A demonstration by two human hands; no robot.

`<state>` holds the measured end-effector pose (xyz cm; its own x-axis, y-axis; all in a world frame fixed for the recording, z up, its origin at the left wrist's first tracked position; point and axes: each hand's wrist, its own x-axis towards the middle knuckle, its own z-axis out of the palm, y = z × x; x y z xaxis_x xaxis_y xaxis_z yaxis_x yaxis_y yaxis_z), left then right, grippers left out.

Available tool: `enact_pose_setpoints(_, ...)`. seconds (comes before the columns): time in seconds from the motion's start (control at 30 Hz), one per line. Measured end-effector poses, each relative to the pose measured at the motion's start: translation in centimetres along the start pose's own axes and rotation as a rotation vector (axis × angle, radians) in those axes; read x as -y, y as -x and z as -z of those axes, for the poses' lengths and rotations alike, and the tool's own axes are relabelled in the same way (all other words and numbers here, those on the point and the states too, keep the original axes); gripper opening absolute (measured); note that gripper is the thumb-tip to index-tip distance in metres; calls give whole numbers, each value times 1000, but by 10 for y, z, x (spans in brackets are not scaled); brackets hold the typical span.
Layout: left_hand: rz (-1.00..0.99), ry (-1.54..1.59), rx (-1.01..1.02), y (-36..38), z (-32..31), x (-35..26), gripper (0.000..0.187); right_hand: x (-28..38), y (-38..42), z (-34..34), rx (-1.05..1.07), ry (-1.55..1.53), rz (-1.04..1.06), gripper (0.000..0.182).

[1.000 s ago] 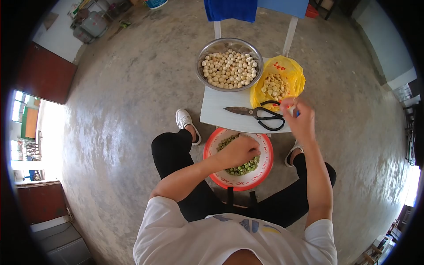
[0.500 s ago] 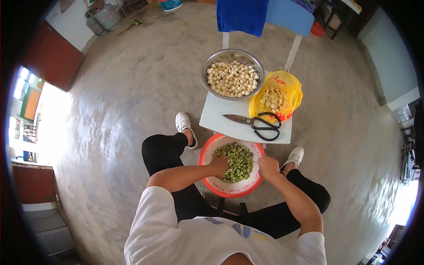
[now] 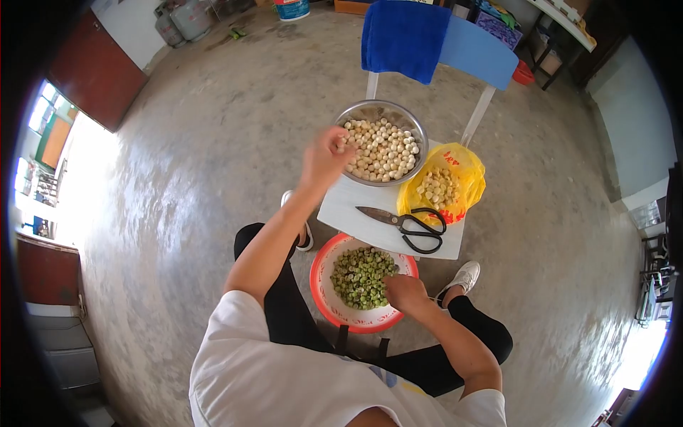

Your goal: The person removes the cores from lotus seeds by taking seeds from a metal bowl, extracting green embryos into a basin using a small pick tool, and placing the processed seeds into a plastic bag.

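My left hand (image 3: 328, 158) is at the left rim of a steel bowl (image 3: 425, 135) filled with round, cream-coloured seeds (image 3: 380, 148). Its fingers are curled and slightly blurred; whatever they hold cannot be made out. Over the right side of a red-rimmed white basin (image 3: 320, 302), my right hand (image 3: 405, 293) is closed, its grip hidden from above. Small round green pieces (image 3: 361, 277) fill the basin between my legs. Black-handled scissors (image 3: 405, 225) lie on the white chair seat (image 3: 341, 213), beside a yellow plastic bag (image 3: 466, 171) containing pale pieces (image 3: 439, 186).
A blue towel (image 3: 405, 39) hangs over the blue chair back (image 3: 477, 51). Gas cylinders (image 3: 189, 21) and a blue-and-white bucket (image 3: 292, 8) stand at the far side of the concrete floor. A red-brown door (image 3: 99, 71) is to the left, a table (image 3: 565, 21) far right.
My left hand has left the green pieces in the basin and moved up to the steel bowl's rim. My right hand remains closed at the basin's right side. The view has shifted slightly.
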<state>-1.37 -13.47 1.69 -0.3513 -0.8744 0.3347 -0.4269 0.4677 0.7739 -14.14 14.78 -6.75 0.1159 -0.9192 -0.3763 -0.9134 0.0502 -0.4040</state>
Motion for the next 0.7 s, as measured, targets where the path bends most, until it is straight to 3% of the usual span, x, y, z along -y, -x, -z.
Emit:
enact_pose_setpoints(0.03, -153, -289, -309, -12, -3, 24, 36, 3, -3, 3, -8, 6, -7, 18)
enact_pose_setpoints(0.13, 497, 97, 20, -20, -5, 49, 55, 8, -2, 12, 20, 15, -21, 18)
enact_pose_setpoints(0.23, 926, 616, 378, -14, -6, 43, 56, 7, -4, 15, 8, 0, -22, 21)
enact_pose_setpoints(0.33, 876, 797, 386, -8, -12, 43, 45, 8, -3, 14, 4, -1, -16, 23)
enact_pose_setpoints(0.43, 784, 829, 233, -2, -26, 36, 36, 11, -1, 21, 20, 11, -18, 25)
enact_pose_setpoints(0.53, 315, 481, 17, 22, -44, 35, 44, 13, 1, 25, 22, 35, -25, 25)
enact_pose_setpoints(0.6, 244, 328, -3, 24, -51, 65, 50, 13, 3, 21, 16, 24, -28, 24)
enact_pose_setpoints(0.67, 621, 596, 84, 22, -27, 17, 49, 8, 2, 22, 1, 3, -25, 23)
enact_pose_setpoints(0.7, 648, 653, 110, 22, -27, 15, 49, 7, 0, 22, -16, 8, -20, 22)
